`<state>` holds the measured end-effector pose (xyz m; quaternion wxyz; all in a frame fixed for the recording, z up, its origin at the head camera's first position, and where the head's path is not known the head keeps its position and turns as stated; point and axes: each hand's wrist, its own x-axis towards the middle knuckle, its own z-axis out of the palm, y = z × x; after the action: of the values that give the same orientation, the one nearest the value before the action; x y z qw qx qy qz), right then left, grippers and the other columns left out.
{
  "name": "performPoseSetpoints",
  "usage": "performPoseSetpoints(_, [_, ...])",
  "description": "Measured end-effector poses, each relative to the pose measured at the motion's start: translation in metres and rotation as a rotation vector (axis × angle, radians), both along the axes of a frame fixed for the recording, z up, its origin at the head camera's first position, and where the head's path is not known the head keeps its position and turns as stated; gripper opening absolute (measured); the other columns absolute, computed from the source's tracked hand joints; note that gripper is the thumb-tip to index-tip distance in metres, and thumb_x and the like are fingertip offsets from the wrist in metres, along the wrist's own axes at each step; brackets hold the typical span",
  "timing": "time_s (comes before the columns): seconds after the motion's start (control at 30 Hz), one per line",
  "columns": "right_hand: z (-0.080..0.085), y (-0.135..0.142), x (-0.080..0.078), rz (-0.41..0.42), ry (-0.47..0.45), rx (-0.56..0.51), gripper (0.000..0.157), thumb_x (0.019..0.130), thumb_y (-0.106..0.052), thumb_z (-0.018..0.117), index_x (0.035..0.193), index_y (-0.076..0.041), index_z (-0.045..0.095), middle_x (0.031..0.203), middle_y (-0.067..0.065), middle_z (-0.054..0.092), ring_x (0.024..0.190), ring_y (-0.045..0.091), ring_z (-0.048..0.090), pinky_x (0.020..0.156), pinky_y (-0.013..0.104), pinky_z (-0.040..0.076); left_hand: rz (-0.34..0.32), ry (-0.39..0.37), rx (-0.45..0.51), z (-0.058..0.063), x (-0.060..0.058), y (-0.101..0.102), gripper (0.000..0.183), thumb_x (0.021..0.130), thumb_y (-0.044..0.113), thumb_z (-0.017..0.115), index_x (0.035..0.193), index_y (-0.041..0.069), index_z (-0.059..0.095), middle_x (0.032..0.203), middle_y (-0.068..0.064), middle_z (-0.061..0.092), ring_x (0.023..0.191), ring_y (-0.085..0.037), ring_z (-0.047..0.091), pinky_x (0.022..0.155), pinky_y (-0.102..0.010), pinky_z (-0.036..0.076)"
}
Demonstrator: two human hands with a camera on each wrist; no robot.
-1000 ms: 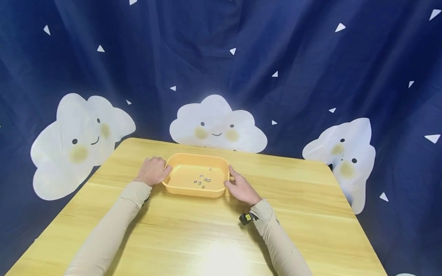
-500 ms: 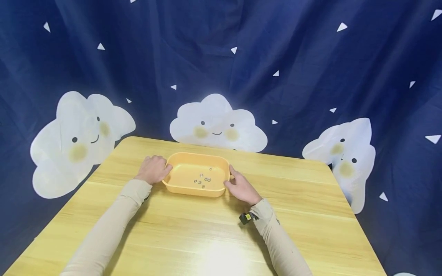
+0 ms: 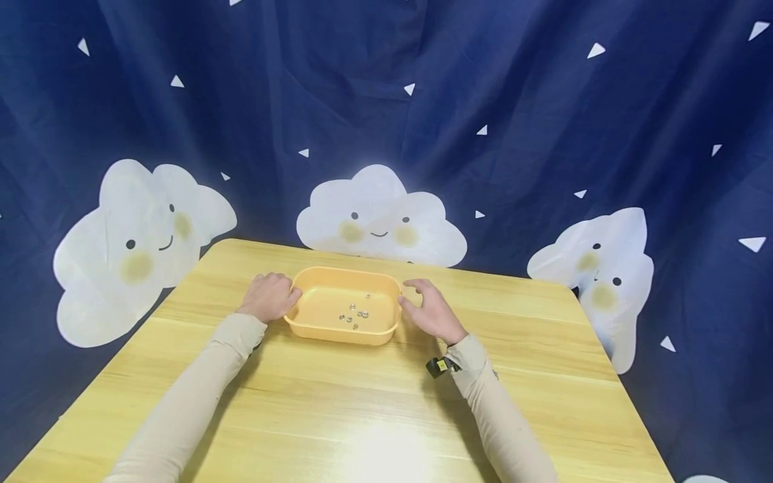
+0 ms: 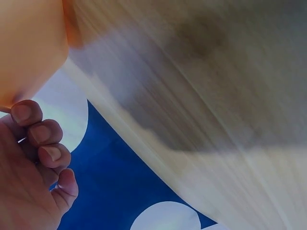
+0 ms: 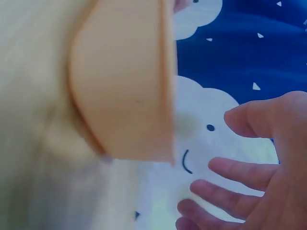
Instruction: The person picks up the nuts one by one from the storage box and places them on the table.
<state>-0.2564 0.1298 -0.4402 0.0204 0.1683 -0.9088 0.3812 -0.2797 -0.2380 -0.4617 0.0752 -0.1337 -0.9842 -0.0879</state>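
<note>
A yellow-orange plastic basin [image 3: 338, 333] stands on the table in the head view. Inside it, toward the right half of its floor, lie several small shiny metallic pieces [image 3: 349, 320], too small to identify. My left hand [image 3: 268, 297] grips the basin's left end, thumb over the rim. In the left wrist view, the curled fingers [image 4: 45, 132] meet the basin's edge. Just off the right end, my right hand [image 3: 433, 314] is held with fingers spread. A gap shows between it and the basin wall [image 5: 124, 81] in the right wrist view.
The wooden table [image 3: 338, 402] has its far edge close behind the basin. Beyond that edge hangs a dark blue curtain [image 3: 362, 114] with cloud and triangle prints. A small black device [image 3: 443, 366] sits on the right wrist.
My right hand has let go of the basin's right end and moved slightly right and away, its fingers opening. The left hand, the basin and the metallic pieces stay in place.
</note>
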Motion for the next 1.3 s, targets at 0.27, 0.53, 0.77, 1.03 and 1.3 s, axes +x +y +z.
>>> performPoseSetpoints(0.27, [0.029,-0.006,-0.013,0.058,0.047,0.006,0.040,0.100,-0.025,0.062,0.132,-0.001,0.064,0.136,0.018,0.066,0.123,0.038,0.064,0.100,0.051,0.053,0.008,0.001,-0.005,0.001,-0.004,-0.003,0.044,0.097,0.025,0.048,0.054,0.015,0.044,0.067,-0.008,0.058,0.066,-0.027,0.059,0.070,-0.054,0.049])
performPoseSetpoints(0.53, [0.049,-0.021,-0.027,0.138,0.090,0.080,0.031,0.099,-0.022,0.063,0.121,-0.002,0.070,0.121,0.015,0.074,0.102,0.029,0.071,0.088,0.042,0.058,0.005,0.003,-0.009,0.001,-0.006,-0.003,0.043,0.097,0.025,0.047,0.055,0.015,0.047,0.070,-0.008,0.062,0.070,-0.030,0.063,0.072,-0.056,0.050])
performPoseSetpoints(0.77, [0.071,-0.043,-0.034,0.189,0.090,0.179,0.031,0.098,-0.019,0.065,0.122,-0.001,0.071,0.116,0.015,0.075,0.094,0.025,0.072,0.084,0.037,0.059,0.006,-0.010,-0.010,0.000,-0.007,-0.002,0.043,0.097,0.026,0.046,0.056,0.016,0.047,0.071,-0.008,0.063,0.070,-0.029,0.063,0.072,-0.055,0.050])
performPoseSetpoints(1.03, [0.068,-0.066,-0.042,0.252,0.056,0.290,0.034,0.097,-0.016,0.067,0.125,0.003,0.068,0.112,0.016,0.075,0.101,0.028,0.072,0.092,0.040,0.058,0.015,-0.021,-0.025,-0.003,-0.004,-0.002,0.044,0.099,0.026,0.045,0.056,0.016,0.046,0.072,-0.009,0.063,0.070,-0.029,0.063,0.074,-0.056,0.052])
performPoseSetpoints(1.3, [0.057,-0.074,-0.049,0.282,0.015,0.349,0.033,0.097,-0.015,0.068,0.125,0.003,0.068,0.118,0.018,0.075,0.109,0.030,0.073,0.099,0.043,0.057,0.010,-0.034,-0.027,0.000,0.000,0.003,0.043,0.099,0.024,0.044,0.057,0.015,0.047,0.075,-0.010,0.064,0.075,-0.033,0.065,0.078,-0.058,0.050])
